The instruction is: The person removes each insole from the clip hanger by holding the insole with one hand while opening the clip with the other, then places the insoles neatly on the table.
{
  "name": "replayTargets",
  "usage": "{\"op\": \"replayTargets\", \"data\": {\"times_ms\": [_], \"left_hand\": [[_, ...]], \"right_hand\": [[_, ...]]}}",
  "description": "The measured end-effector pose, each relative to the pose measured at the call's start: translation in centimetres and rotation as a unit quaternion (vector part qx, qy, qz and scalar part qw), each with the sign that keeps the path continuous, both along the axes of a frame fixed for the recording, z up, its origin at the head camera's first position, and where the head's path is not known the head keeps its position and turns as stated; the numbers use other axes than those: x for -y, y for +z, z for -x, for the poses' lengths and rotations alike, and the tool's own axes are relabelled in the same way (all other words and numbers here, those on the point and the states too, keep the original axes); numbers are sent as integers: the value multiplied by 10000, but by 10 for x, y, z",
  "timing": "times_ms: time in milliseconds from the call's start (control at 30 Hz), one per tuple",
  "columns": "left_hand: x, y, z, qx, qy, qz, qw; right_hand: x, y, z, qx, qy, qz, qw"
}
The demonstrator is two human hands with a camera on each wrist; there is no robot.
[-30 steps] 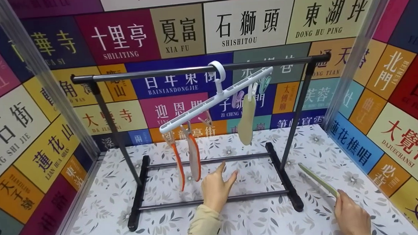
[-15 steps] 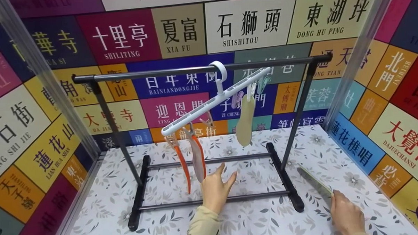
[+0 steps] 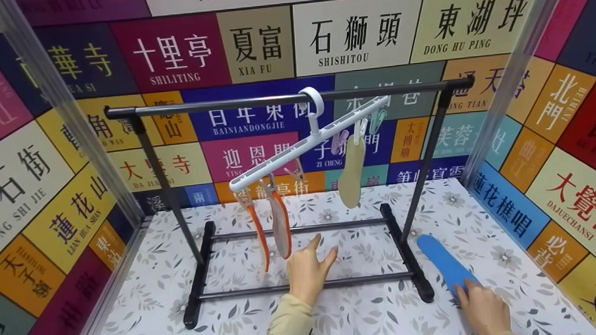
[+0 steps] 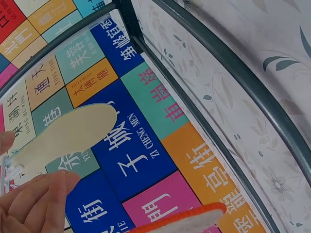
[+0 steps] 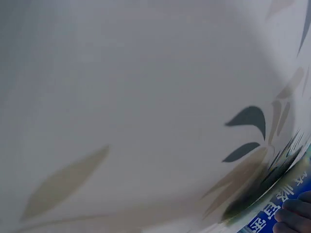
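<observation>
My right hand (image 3: 484, 307) grips one end of an insole (image 3: 442, 261), its blue face showing, low over the cloth right of the rack. Only some fingers (image 5: 295, 213) show at the corner of the right wrist view. My left hand (image 3: 306, 271) holds nothing, thumb and forefinger apart, below a white clip hanger (image 3: 278, 161). From the hanger's near end hang two orange-edged insoles (image 3: 281, 227), close to the left hand. A cream insole (image 3: 352, 178) hangs from a white clip (image 3: 360, 130) toward the far end, beside purple (image 3: 339, 142) and green clips (image 3: 378, 121).
The hanger hooks over the top bar of a black-footed metal rack (image 3: 216, 105). A lower bar (image 3: 248, 291) of its base passes near the left wrist. Beneath is a floral white cloth (image 3: 149, 301). Walls of coloured sign panels (image 3: 357, 36) stand behind and at both sides.
The insole in the right hand has turned from its edge to show its blue face, and that hand has moved slightly left. The hanger sways a little; the left hand stays put.
</observation>
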State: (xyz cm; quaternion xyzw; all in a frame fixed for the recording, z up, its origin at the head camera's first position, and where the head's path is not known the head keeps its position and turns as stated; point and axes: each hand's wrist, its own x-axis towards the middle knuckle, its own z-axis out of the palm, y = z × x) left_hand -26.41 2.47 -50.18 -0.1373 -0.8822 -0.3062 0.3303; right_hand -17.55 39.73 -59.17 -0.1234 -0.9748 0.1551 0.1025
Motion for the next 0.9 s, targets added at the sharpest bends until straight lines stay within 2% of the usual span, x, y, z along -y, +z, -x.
{"op": "replayTargets", "data": {"times_ms": [433,567,700,800,900], "left_hand": [[0,-2,1,57,19,33,10000],[0,0,3,277,-15,45,9996],[-2,5,8,540,-137,21,9984],[-5,9,13,445,-80,29,9990],[-7,12,16,346,-17,103,9993]], "right_hand": [[9,-2,2,-234,-15,41,9997],[17,-6,5,-515,93,19,9986],[28,-9,12,-1056,250,-73,9941],[37,-10,18,-1341,347,-84,9903],[47,-8,25,-1263,400,-32,9912]]}}
